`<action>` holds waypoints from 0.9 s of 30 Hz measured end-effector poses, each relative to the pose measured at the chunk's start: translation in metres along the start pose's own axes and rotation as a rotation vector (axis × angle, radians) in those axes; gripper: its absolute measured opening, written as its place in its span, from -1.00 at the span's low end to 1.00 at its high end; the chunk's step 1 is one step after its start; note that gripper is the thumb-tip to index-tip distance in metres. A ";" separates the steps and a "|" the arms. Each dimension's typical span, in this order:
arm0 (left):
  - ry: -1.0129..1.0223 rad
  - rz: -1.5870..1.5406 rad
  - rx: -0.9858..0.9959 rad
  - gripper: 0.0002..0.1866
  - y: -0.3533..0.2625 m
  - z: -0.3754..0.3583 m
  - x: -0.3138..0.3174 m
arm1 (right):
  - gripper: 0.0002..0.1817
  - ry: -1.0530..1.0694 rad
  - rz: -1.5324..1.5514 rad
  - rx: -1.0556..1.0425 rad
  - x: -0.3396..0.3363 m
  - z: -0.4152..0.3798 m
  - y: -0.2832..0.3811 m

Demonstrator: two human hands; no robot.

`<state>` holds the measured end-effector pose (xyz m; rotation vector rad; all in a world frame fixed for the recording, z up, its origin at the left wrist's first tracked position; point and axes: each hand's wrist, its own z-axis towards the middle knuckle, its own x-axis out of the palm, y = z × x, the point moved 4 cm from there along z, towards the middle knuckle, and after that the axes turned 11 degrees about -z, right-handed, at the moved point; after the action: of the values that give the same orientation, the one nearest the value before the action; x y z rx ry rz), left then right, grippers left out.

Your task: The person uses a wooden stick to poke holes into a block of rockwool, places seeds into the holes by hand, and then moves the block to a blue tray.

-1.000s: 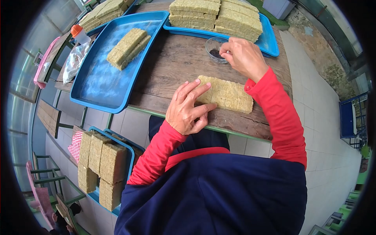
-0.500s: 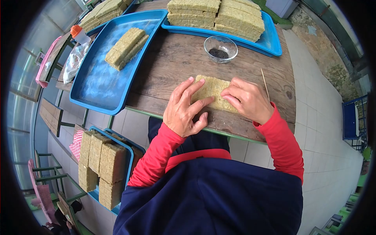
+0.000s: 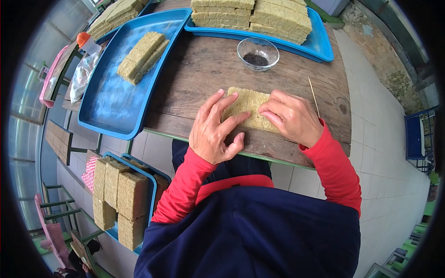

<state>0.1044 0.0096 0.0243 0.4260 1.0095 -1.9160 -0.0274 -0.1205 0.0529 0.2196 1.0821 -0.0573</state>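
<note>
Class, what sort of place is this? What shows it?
Probably a greenhouse or nursery: translucent wall panels, stacked fibrous blocks in a blue tray, and a glass bowl of dark grains.

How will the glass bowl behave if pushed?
The bowl would probably slide, not roll: it sits upright on the wooden table. Clear and smooth-looking, it may be slippery and breakable. The dark grains inside would likely spill if it tipped.

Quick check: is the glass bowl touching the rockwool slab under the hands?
Apart: the head view plainly shows bare wooden tabletop between the glass bowl and the rockwool slab.
</note>
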 end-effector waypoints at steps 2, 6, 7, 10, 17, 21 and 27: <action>-0.004 0.001 0.000 -0.58 0.000 0.000 0.000 | -0.92 -0.003 -0.001 0.003 -0.001 0.001 0.001; -0.003 -0.003 -0.012 -0.60 0.001 0.001 0.001 | -0.91 -0.018 0.010 -0.001 -0.001 0.000 0.001; -0.003 -0.004 -0.012 -0.60 0.001 0.001 0.002 | -0.91 -0.018 0.009 -0.001 -0.001 0.000 0.001; -0.008 -0.011 -0.013 -0.61 0.002 0.001 0.001 | -0.91 -0.036 0.007 -0.009 0.000 -0.001 0.000; -0.003 -0.012 -0.023 -0.62 0.001 0.000 0.000 | -0.91 -0.034 0.097 0.065 -0.012 -0.001 -0.006; -0.008 -0.031 -0.031 -0.62 0.002 -0.001 0.001 | -0.95 0.092 0.163 0.121 -0.021 -0.004 -0.013; 0.008 0.006 -0.016 -0.60 0.000 0.000 -0.001 | -0.94 0.147 0.175 0.046 -0.020 -0.008 -0.008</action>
<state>0.1049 0.0097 0.0251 0.4278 1.0270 -1.9009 -0.0450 -0.1277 0.0657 0.3634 1.2043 0.0926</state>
